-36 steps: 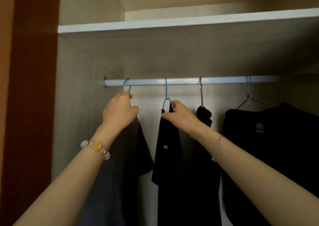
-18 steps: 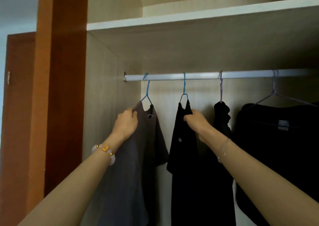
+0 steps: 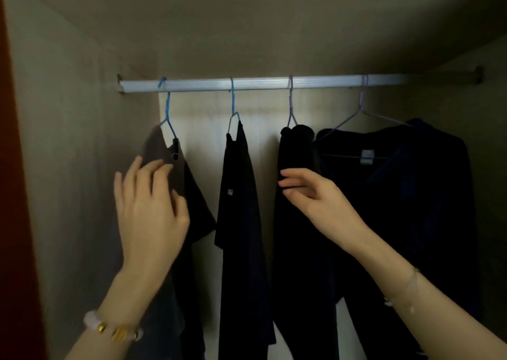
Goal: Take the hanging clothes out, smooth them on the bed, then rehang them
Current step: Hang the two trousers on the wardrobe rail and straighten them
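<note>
Several garments hang from a white rail (image 3: 263, 82) inside a wardrobe. At the left a grey T-shirt (image 3: 156, 146) hangs on a blue hanger (image 3: 168, 112); my left hand (image 3: 149, 208) lies flat against its front, fingers straight. A black shirt (image 3: 240, 195) hangs on a second blue hanger in the middle. Right of it a dark garment (image 3: 297, 145) hangs on a purple hanger (image 3: 290, 107); my right hand (image 3: 315, 195) reaches to its left edge with fingers extended, touching it. A wide black shirt (image 3: 411, 167) hangs at the far right.
The wardrobe's left wall (image 3: 68, 167) stands close beside my left hand, with a brown frame (image 3: 13, 222) at the far left. A shelf underside (image 3: 247, 30) roofs the space above the rail. The pale back panel (image 3: 208, 140) shows between garments.
Both hands let go of the hanger necks and dropped lower. My left hand now lies flat on the grey T-shirt; my right hand shifted right from the black shirt to the dark garment.
</note>
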Tool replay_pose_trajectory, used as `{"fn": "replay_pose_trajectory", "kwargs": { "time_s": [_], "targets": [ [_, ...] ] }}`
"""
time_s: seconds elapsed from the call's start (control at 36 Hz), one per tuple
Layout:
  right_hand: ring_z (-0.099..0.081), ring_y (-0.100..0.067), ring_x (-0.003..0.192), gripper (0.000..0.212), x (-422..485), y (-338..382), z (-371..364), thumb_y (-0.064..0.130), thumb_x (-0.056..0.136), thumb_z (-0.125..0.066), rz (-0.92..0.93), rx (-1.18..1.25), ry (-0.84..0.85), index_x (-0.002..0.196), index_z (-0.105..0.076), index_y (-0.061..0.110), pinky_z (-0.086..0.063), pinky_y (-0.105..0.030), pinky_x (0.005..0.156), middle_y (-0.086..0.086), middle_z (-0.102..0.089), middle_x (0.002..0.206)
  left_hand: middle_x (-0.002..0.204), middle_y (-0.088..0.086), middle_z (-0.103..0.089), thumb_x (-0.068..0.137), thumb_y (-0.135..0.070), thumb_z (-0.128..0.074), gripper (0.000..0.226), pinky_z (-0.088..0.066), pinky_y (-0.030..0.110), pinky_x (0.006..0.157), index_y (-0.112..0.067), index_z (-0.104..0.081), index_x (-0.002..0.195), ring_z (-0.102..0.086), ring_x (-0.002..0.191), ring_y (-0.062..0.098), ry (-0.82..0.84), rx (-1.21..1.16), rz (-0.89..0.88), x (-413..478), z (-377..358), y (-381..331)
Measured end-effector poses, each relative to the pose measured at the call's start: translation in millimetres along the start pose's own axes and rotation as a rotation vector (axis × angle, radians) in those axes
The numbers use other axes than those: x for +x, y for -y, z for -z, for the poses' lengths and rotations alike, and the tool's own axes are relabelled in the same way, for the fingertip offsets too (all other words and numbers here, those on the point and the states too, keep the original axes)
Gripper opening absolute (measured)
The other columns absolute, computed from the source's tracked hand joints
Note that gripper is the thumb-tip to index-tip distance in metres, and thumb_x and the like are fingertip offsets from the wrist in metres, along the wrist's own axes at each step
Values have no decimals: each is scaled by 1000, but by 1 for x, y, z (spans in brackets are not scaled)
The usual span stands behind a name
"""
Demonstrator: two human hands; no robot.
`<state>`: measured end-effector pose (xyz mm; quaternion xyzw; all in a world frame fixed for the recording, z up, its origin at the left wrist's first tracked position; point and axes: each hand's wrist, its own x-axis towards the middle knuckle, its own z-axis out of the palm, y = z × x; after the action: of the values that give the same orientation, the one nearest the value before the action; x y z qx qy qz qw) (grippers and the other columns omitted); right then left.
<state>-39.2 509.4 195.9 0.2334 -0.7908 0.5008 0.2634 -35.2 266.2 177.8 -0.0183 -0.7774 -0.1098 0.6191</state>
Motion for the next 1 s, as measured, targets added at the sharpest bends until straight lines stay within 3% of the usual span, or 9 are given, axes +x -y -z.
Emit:
{"fn": "replay_pose_trajectory", "kwargs": {
  "time_s": [0.14, 0.31, 0.44, 0.53, 0.64, 0.78, 0.83, 0.94, 1.0],
  "targets": [
    [-65, -4, 96, 34, -60, -13, 38, 6, 91, -52, -20, 21, -139, 107, -65, 32, -53, -26, 87, 10, -70, 100, 111, 15, -65, 81, -12, -42, 34, -36, 46, 106, -1, -64, 106, -52, 116, 28, -30, -223, -60, -41, 11, -41],
    [-64, 3, 91, 29, -127, -37, 100, 9, 90, -54, -44, -184, -383, 102, -65, 33, -49, -8, 80, 18, -70, 94, 97, -1, -70, 88, -20, -40, 32, -42, 18, 89, -16, -71, 93, -57, 94, 8, 120, -661, -191, -116, 8, -139],
    [-62, 5, 89, 27, -177, -56, 139, 13, 90, -56, -35, -512, -611, 106, -62, 33, -44, -7, 64, 22, -67, 97, 106, -28, -57, 83, -29, -43, 26, -37, 1, 86, -42, -53, 103, -51, 97, -14, 562, -967, -193, -178, -10, -232],
    [-58, 1, 94, 27, -201, -65, 158, 16, 92, -52, -7, -663, -712, 112, -57, 34, -42, -7, 74, 25, -61, 105, 122, -43, -35, 78, -53, -33, 33, -30, 0, 96, -59, -32, 111, -35, 117, -22, 936, -1112, -115, -202, -21, -280],
    [-46, -15, 122, 48, -221, -92, 188, 13, 89, -59, -115, -729, -712, 133, -46, 25, -42, -39, 102, 10, -47, 132, 144, -26, -20, 89, -43, -50, 66, -26, 19, 114, -36, -15, 144, -23, 135, -6, 1122, -1143, -43, -225, -37, -329],
    [-31, -1, 136, 55, -229, -126, 199, 26, 93, -52, -323, -540, -555, 144, -30, 29, -31, -38, 114, 20, -32, 144, 142, -14, -33, 87, -32, -61, 72, -30, 22, 112, -23, -20, 146, -33, 132, 0, 1131, -1200, 106, -239, -52, -372],
    [-23, 4, 138, 55, -229, -135, 195, 25, 94, -50, -323, -508, -549, 145, -29, 25, -26, -34, 117, 18, -24, 149, 133, -13, -47, 85, -32, -64, 64, -39, 19, 103, -20, -32, 140, -46, 125, 2, 1096, -1219, 178, -238, -57, -386],
    [-23, 3, 138, 55, -226, -142, 185, 23, 95, -49, -330, -423, -624, 146, -30, 22, -25, -33, 117, 18, -25, 150, 89, -25, -55, 64, -70, -49, 62, -41, -2, 66, -24, -47, 106, -57, 78, -21, 1104, -1300, 353, -223, -57, -394],
    [-32, -1, 133, 52, -225, -144, 180, 30, 94, -49, -340, -393, -672, 144, -35, 23, -30, -33, 113, 18, -34, 140, 89, -19, -63, 77, -52, -63, 40, -45, 1, 62, -23, -52, 102, -61, 78, -17, 1121, -1334, 387, -225, -63, -393]
  ]
}}
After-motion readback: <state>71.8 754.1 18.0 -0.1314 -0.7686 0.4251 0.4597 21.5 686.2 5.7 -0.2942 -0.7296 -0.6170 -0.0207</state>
